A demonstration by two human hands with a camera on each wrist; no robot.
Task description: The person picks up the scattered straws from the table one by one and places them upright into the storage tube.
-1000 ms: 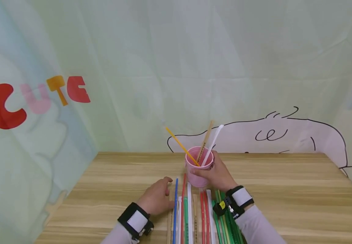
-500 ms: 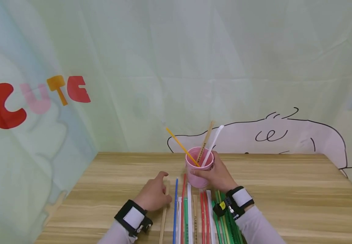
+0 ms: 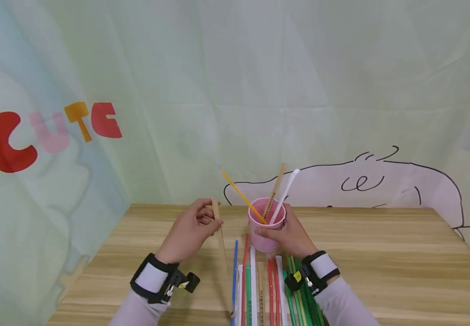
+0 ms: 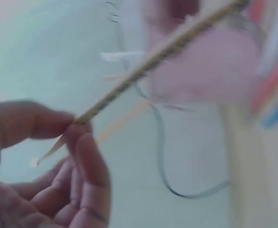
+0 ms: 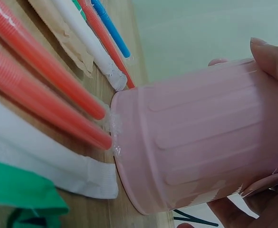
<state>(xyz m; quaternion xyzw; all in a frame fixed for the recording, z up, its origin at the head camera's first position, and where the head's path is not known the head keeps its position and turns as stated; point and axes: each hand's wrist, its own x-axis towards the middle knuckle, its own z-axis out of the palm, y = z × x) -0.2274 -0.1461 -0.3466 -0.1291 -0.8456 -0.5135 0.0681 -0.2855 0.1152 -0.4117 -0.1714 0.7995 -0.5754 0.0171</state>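
Observation:
My left hand [image 3: 188,233] pinches a slim brown paper-wrapped straw [image 3: 222,246] near its upper end, raised and slanting above the table left of the row. In the left wrist view, thumb and fingertips meet on this straw [image 4: 134,76], which has dark print along it. My right hand [image 3: 294,233] grips the side of a pink cup [image 3: 262,239] standing at the far end of the row. Leaning inside the cup are a yellow straw [image 3: 241,195], a brown wrapped straw [image 3: 275,188] and a white wrapped straw [image 3: 288,190]. Fluted walls show on the cup [image 5: 215,133] in the right wrist view.
Several straws lie side by side in front of the cup: a blue straw [image 3: 235,271] at the left, red straws [image 3: 276,290], white and brown wrapped ones, and green straws [image 3: 308,294] at the right. A printed cloth backdrop [image 3: 218,113] rises behind the wooden table [image 3: 381,262].
My left hand has drawn the brown wrapped straw leftward out of the row, then lifted it up and away from me. My right hand and the cup stay put.

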